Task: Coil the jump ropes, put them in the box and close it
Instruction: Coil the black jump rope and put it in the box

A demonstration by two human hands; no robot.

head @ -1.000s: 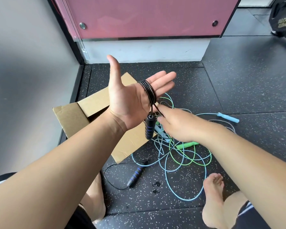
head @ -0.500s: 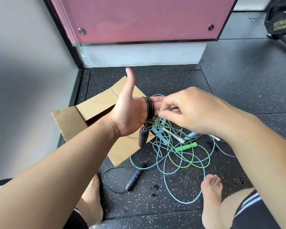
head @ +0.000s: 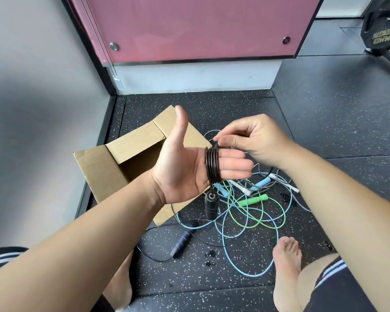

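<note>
The cardboard box (head: 99,170) sits open on the speckled floor (head: 324,131), its flaps spread. Just in front of the box the left hand (head: 182,170) is held up with its palm toward the camera, thumb raised and four fingers straight. The black jump rope (head: 212,164) is wound in several tight turns around those fingers, near their base. One black handle (head: 211,204) dangles from the coil, in front of the box's near right edge. To the right of the box the right hand (head: 254,138) has its fingers curled, thumb and forefinger pinching the black cord at the top of the coil. The second handle (head: 182,240), black with blue rings, lies on the floor just in front of the box's near corner, its cord trailing loose. Right of the box lies a tangle of other ropes, a green rope (head: 253,200) and a light blue rope (head: 252,275) among them, uncoiled and outside the box.
</note>
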